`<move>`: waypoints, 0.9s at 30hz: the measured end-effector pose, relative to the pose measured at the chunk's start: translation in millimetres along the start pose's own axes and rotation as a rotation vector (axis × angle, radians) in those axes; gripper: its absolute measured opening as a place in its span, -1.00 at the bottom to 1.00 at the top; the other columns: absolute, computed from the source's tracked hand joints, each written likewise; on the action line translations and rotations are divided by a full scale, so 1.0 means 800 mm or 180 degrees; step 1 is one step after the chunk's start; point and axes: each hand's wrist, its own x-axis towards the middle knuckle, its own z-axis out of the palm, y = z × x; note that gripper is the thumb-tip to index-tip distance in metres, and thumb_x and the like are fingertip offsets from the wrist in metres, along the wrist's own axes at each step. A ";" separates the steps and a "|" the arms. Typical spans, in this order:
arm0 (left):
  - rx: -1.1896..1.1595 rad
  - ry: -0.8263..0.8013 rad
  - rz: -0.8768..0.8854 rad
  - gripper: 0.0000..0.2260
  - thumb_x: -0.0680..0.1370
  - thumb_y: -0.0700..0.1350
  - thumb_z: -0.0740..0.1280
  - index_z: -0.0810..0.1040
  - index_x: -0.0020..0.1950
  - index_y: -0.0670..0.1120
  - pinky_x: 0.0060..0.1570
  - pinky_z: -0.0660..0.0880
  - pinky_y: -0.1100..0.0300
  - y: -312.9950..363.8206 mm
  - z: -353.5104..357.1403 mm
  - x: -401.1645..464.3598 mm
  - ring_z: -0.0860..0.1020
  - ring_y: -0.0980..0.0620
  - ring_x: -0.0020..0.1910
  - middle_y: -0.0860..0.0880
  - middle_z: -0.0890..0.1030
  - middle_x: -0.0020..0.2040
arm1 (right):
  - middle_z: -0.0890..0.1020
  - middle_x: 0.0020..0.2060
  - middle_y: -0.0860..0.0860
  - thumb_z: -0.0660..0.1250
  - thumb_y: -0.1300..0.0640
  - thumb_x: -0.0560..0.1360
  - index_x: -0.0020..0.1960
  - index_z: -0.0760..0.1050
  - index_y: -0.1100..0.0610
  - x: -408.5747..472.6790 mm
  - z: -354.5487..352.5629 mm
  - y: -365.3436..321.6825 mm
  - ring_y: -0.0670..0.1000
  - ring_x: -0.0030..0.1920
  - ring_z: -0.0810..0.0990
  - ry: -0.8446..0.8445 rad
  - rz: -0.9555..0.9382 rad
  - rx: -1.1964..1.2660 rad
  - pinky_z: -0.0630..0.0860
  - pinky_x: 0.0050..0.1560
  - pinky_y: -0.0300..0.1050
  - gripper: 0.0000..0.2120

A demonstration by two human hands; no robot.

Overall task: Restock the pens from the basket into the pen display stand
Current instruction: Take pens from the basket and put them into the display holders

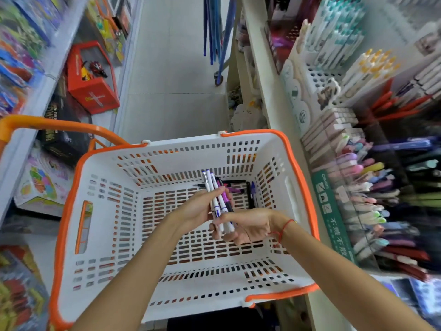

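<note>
Two forearms reach in from the bottom edge over a white basket [78,271] with an orange rim. Above its middle the hands meet on a small bunch of pens [218,199], white and purple barrels pointing away from the camera. The left hand [199,209] has its fingers curled round the middle of the bunch; the right hand [245,226], a red string at its wrist, grips the near ends from below. On the basket floor by the far right corner lie more loose pens [241,188], black, blue and purple, well apart from either hand. To the right, beyond the rim, the stand [334,206] holds slanted rows of pastel pens behind a green strip.
</note>
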 end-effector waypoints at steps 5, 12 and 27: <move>0.0029 0.0252 -0.0109 -0.83 0.63 -0.08 0.26 0.55 -0.05 -0.14 -0.17 0.53 0.20 0.016 0.017 0.012 0.55 0.06 -0.26 -0.05 0.58 -0.23 | 0.50 0.35 0.09 0.15 -0.24 0.54 0.54 0.12 0.17 -0.060 -0.007 -0.008 -0.10 -0.08 0.65 0.0704 0.0180 -0.0939 0.58 -0.14 -0.30 -0.28; 0.1002 -0.0262 -0.0130 -0.76 0.62 0.05 0.24 0.56 0.07 -0.10 -0.25 0.52 0.31 0.062 0.092 -0.001 0.63 0.11 -0.26 -0.03 0.68 -0.21 | 0.45 -0.49 -0.05 0.05 -0.15 0.65 -0.27 0.42 0.10 -0.109 0.008 -0.029 -0.11 -0.52 0.30 0.2965 -0.0897 -0.0433 0.25 -0.44 -0.28 -0.54; 0.1797 -0.0910 0.0508 -0.74 0.65 0.02 0.20 0.60 0.05 -0.10 -0.20 0.52 0.31 0.115 0.248 0.003 0.61 0.16 -0.25 0.03 0.65 -0.21 | 0.49 -0.57 -0.09 0.13 -0.01 0.65 -0.12 0.63 0.18 -0.238 0.021 0.008 -0.14 -0.54 0.41 0.5406 -0.2233 0.0712 0.33 -0.42 -0.20 -0.60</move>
